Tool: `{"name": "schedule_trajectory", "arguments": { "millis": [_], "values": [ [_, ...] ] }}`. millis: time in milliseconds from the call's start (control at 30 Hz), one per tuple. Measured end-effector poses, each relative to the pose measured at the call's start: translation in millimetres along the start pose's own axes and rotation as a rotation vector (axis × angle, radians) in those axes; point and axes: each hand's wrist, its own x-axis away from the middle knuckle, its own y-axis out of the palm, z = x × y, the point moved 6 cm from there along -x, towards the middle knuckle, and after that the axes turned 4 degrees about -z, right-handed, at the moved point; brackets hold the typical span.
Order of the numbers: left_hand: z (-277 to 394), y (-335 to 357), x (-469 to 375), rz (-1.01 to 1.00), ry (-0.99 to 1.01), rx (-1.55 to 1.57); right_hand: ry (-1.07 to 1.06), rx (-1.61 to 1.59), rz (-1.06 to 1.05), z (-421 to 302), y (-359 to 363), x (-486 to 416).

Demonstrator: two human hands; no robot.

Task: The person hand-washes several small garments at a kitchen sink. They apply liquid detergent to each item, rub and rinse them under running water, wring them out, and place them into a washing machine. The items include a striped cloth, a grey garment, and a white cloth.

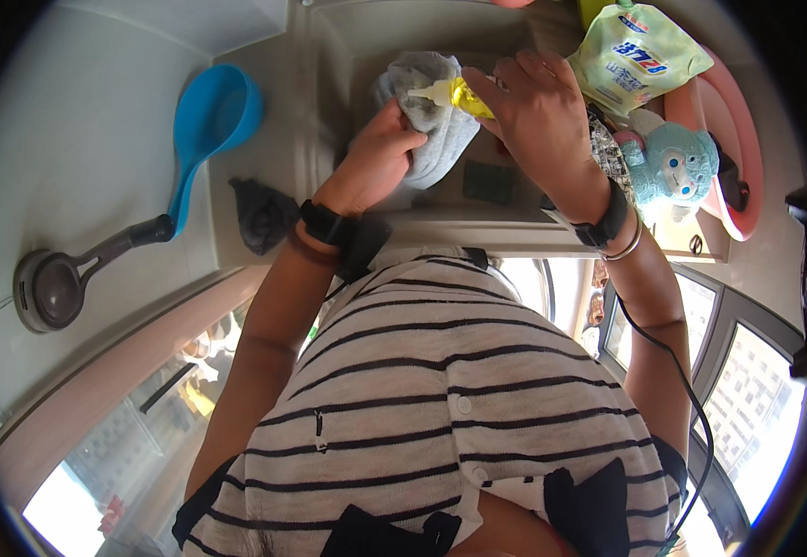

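Observation:
Over a sink basin [369, 35], my left hand [382, 157] grips a grey cloth [438, 150] that looks like a garment. A darker, stained-looking patch shows on the cloth near my fingertips. My right hand [539, 104] holds a small bottle of yellow liquid [470, 99] tilted sideways. Its pale nozzle points left and lies right over the cloth; whether it touches is unclear. A dark green block or pad [488, 182] lies in the basin below the cloth.
A blue plastic ladle [212, 125] and a grey-brown handled device [55, 289] are at the left. Dark bunched cloth [264, 216] sits left of the basin. At the right are a green refill pouch [637, 59], a light-blue plush toy [675, 163] and a pink basin [748, 202].

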Motion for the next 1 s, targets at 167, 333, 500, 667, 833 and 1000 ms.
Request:
{"name": "schedule_trajectory", "arguments": {
  "millis": [167,333,500,667,833,1000],
  "values": [
    [5.4,-4.7,0.7,0.053,0.016,0.067,-0.082,-0.007,-0.049,5.5,9.0,10.0],
    [17.4,-48.1,6.2,0.261,0.069,0.377,0.235,-0.278,-0.115,46.7,23.6,37.0],
    [-19.2,-95.5,19.3,0.548,-0.255,-0.027,0.407,-0.499,-0.263,39.6,61.2,73.8],
    [-21.1,-96.6,14.3,0.416,-0.091,0.213,0.468,-0.527,-0.351,24.2,79.3,101.4],
    [-15.5,-68.8,12.1,0.294,-0.076,0.445,0.469,-0.532,-0.344,13.0,73.8,99.4],
    [-16.8,-50.0,15.5,0.270,-0.102,0.415,0.409,-0.443,-0.244,14.4,62.3,80.6]
  ]
}}
